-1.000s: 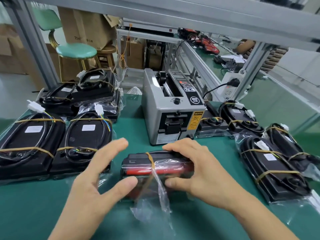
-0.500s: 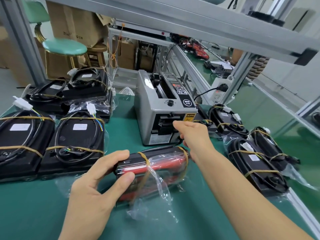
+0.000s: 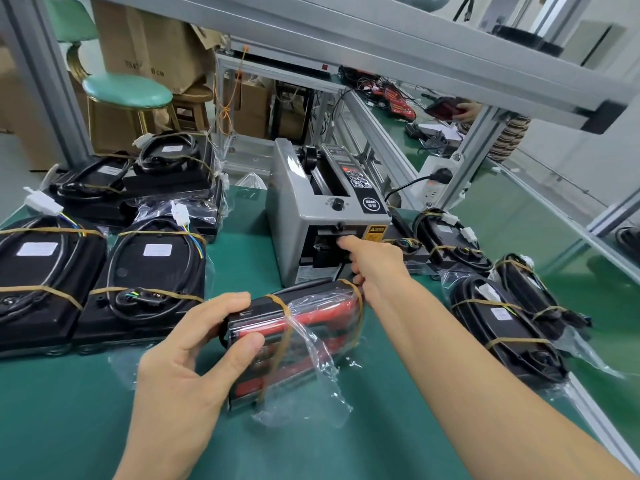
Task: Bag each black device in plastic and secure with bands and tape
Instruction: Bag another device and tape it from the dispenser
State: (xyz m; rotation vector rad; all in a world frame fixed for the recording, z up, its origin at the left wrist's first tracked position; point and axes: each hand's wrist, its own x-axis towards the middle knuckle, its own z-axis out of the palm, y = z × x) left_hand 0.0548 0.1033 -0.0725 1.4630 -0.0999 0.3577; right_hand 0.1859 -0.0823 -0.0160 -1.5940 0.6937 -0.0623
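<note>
Right now we hold the bagged device [image 3: 298, 334] on the green mat [image 3: 86, 420], just in front of the tape dispenser [image 3: 322, 216]. Our left hand [image 3: 194, 362] grips its near-left end, thumb pressed on the front face and fingers curled over the top edge. The device — black shell, red lens showing through — sits inside a clear plastic bag [image 3: 311, 386] whose loose open end spills toward us onto the mat. Two tan rubber bands [image 3: 282, 337] wrap the bag and device, one beside our left thumb, one at the far end.

Our right hand [image 3: 370, 265] reaches to the dispenser's front slot, index finger extended and touching the mouth, the other fingers curled under; whether they pinch any tape we cannot tell.

Left of the dispenser lie finished devices [image 3: 152, 271] — black backs up, cables coiled on top, each in its own bag with bands across — and behind them a stack of more bagged ones [image 3: 173, 174]. Right of the dispenser lie further bagged units [image 3: 502, 327], also banded, near the mat's edge. Behind the dispenser a white power strip [image 3: 433, 181] hangs at the metal frame [image 3: 346, 32], with a black plug in it. Beyond the left stack stand a green stool [image 3: 128, 91] and cardboard boxes [image 3: 152, 46].
</note>
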